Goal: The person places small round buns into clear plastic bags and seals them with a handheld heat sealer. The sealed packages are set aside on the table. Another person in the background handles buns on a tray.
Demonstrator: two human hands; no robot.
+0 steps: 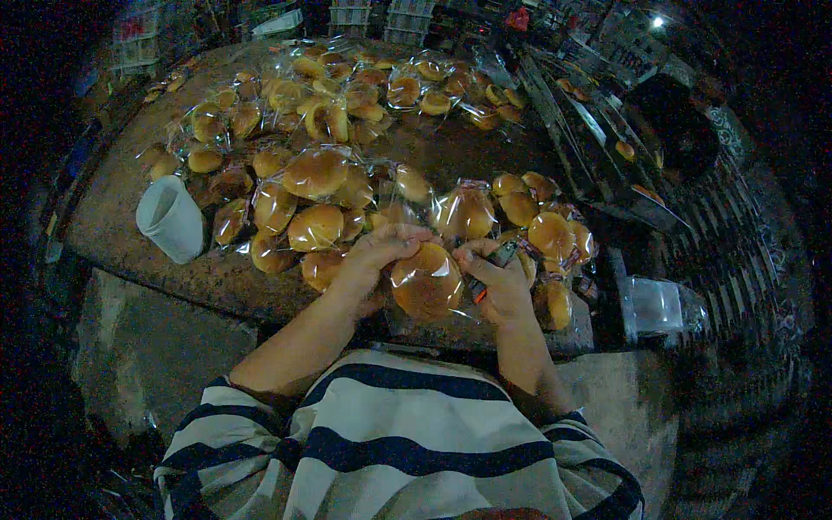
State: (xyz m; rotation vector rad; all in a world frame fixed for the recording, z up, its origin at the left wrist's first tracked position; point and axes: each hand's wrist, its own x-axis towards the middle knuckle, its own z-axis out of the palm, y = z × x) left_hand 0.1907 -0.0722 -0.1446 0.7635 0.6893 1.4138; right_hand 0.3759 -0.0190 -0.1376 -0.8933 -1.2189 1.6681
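Observation:
In front of my chest is a round golden bread bun in a clear plastic bag (426,283). My left hand (377,250) grips the bag's gathered upper left side. A small dark hand tool with an orange-red end (480,290) is held in my right hand (497,279); its exact kind is unclear. The thumb and fingers of that hand also sit at the bag's upper right edge. Just beyond my hands lies another bagged bun (465,211) with a printed strip at its top. Several bagged buns (552,237) are heaped beside my right hand.
More bagged buns (318,172) cover much of the brown tabletop (104,227). A white plastic cup-shaped container (172,221) leans at left. Dark trays (585,123) with loose buns stand at right, near a clear plastic box (653,304). Stacked crates (409,23) are at the back.

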